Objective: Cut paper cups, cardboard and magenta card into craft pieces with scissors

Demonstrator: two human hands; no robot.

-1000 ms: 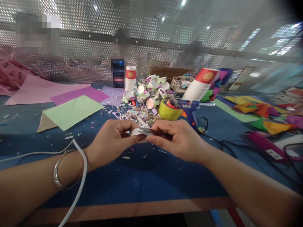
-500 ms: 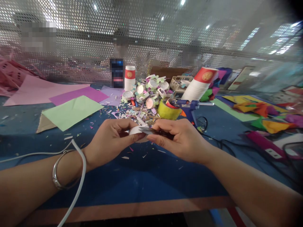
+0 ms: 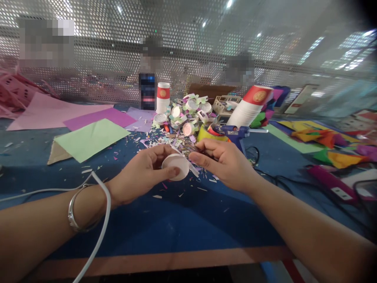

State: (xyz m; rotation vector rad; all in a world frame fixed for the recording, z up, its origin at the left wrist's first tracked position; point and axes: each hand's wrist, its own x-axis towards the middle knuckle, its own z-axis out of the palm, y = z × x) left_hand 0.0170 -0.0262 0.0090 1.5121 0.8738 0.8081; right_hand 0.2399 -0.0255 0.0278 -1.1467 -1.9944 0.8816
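My left hand pinches the cut-down bottom of a white paper cup, thumb inside its round face and fingers behind. A narrow white strip sticks out from the cup bottom's right side. Just to the right, my right hand is closed around a thin-bladed metal cutting tool; its handle is hidden in the fingers, and its exact kind is unclear. The blade's tip lies apart from the cup bottom, above the paper scraps.
Behind the hands lie a heap of decorated cup bottoms, a yellow-green container, a blue glue gun and stacked paper cups. Coloured sheets lie left. A white cable crosses my left wrist; a power strip is right.
The blade has come away from the white cup piece as my right hand moved slightly up and right. My left hand has turned the piece so its round inside faces me.
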